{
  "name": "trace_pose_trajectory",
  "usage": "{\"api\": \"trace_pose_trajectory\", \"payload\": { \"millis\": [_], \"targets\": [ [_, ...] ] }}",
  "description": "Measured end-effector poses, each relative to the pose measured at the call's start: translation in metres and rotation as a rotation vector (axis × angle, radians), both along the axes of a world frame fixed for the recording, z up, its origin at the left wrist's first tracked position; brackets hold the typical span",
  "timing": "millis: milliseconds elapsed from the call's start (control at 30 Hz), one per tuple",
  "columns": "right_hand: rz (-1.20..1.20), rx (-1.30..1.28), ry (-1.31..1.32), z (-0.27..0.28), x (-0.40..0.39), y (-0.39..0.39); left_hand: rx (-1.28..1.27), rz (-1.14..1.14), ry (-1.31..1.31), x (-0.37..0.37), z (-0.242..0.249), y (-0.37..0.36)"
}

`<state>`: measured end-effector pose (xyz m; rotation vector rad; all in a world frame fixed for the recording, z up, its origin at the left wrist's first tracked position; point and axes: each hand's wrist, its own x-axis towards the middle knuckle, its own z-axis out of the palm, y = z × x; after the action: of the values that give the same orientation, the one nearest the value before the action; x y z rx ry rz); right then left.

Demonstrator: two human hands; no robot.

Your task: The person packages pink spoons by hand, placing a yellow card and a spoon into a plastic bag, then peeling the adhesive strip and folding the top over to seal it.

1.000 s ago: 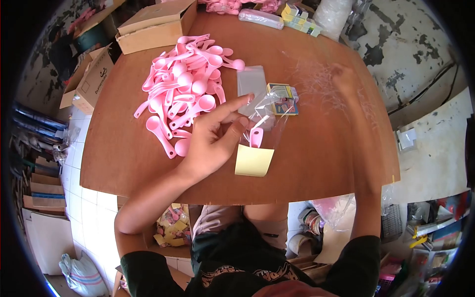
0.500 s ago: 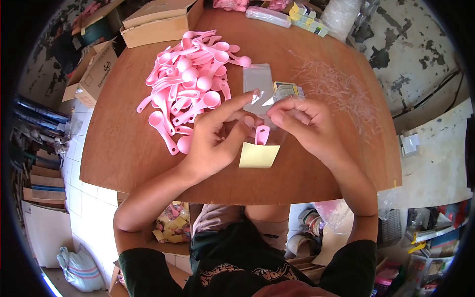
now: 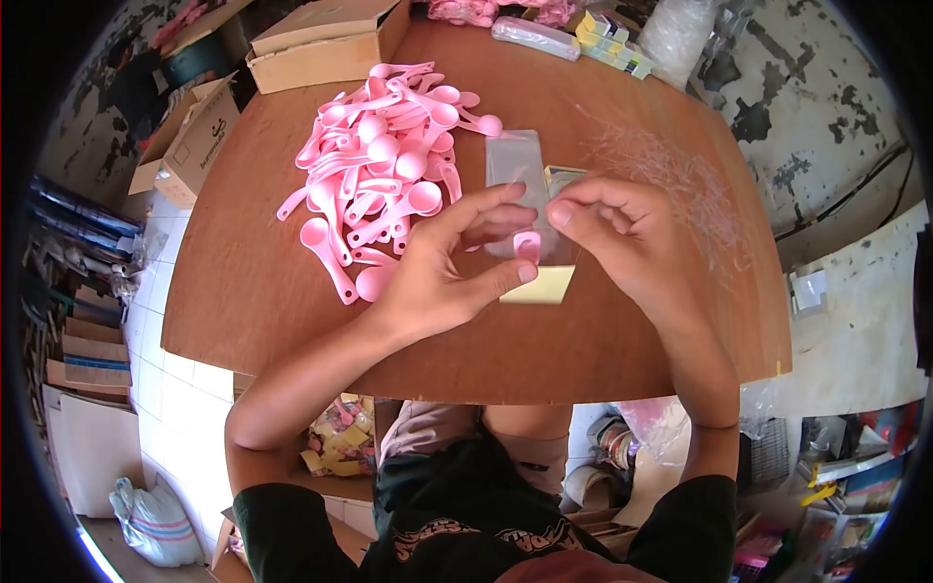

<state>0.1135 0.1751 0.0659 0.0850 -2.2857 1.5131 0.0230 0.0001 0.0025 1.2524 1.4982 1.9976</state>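
A small clear plastic bag (image 3: pixel 552 255) is between my hands, over the table's near half. Inside it are a pink spoon (image 3: pixel 526 245), with part of its handle showing, and a pale yellow card (image 3: pixel 540 285) at the lower end. My left hand (image 3: pixel 457 255) holds the bag from the left, thumb over its front, other fingers curved behind. Finger and thumb of my right hand (image 3: pixel 612 228) are pinched together at the bag's upper right edge; the film there is hard to make out. Left of my hands lies a heap of pink measuring spoons (image 3: pixel 384 155).
Flat clear bags (image 3: pixel 513 155) lie beyond my hands, beside a small box (image 3: pixel 562 178) partly behind my right hand. Thin clear strips (image 3: pixel 671 175) are scattered at right. Cardboard boxes (image 3: pixel 326 49) stand at the back left. An open carton (image 3: pixel 340 437) below the table holds packed pieces.
The bag with the spoon and card has risen and shifted right, its card turned. My left fingers have spread wider around it. My right hand has moved slightly up and right, still pinched.
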Motion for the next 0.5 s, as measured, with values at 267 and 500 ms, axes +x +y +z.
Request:
{"api": "trace_pose_trajectory", "payload": {
  "millis": [267, 500],
  "targets": [
    [0.024, -0.333, -0.145, -0.020, 0.013, 0.000, -0.060, -0.020, -0.198, 0.000, -0.004, 0.004],
    [-0.021, -0.383, -0.085, -0.047, 0.016, 0.004, -0.024, 0.026, -0.199, -0.003, -0.013, 0.010]
  ]
}}
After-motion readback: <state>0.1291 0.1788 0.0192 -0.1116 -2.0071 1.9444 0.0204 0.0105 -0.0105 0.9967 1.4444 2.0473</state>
